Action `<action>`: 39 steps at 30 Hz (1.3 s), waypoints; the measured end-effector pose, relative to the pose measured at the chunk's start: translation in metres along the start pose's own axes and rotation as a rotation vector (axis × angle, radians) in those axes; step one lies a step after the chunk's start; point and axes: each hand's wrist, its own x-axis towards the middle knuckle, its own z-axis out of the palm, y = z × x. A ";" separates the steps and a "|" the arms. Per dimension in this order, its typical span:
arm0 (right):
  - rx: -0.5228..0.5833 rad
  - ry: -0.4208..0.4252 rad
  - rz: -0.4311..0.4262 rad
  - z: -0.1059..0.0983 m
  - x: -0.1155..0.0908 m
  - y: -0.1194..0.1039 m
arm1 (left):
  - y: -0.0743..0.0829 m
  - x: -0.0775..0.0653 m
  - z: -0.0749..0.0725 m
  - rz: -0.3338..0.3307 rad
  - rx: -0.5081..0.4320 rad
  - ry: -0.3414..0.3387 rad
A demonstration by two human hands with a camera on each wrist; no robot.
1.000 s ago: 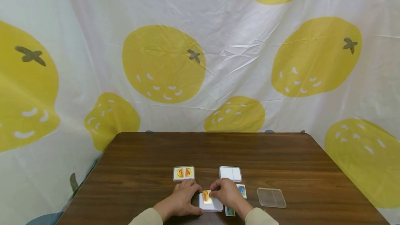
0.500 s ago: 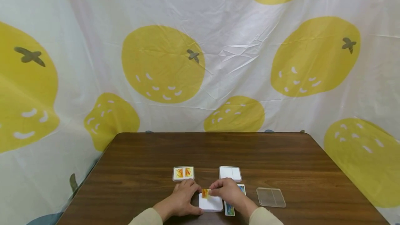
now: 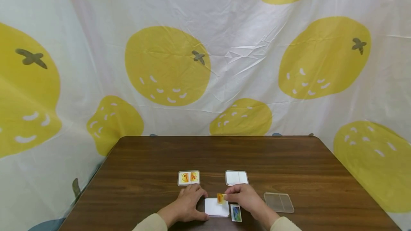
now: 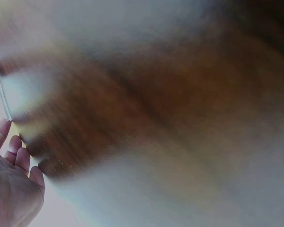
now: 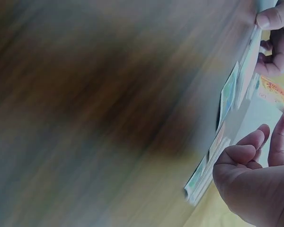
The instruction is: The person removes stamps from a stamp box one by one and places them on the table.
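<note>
Between thumb and fingertip, my right hand (image 3: 245,197) pinches a small orange-printed card (image 3: 220,198), held up over a flat plastic case (image 3: 214,209) with a white inside. My left hand (image 3: 191,204) grips this case at its left side, thumb at the near corner and index finger at the far one. The left wrist view shows the clear edge (image 4: 4,97) of the case between those fingertips. A blue-green picture card (image 3: 236,213) with a white border lies just right of the case. Beyond my right hand, another green-edged card (image 5: 196,178) shows in the right wrist view.
Further back on the brown wooden table (image 3: 154,156) lie a case with two orange pictures (image 3: 188,178) at left and a case with white inserts (image 3: 236,177) at right. A transparent lid (image 3: 278,203) with a divider line rests to the right of my right hand.
My right hand has lifted the orange card off the white inside of the case and moved it to the right. My left hand stays at the case.
</note>
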 end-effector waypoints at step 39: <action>-0.063 0.006 0.114 -0.061 -0.035 0.032 | 0.001 -0.001 -0.001 0.019 0.012 0.012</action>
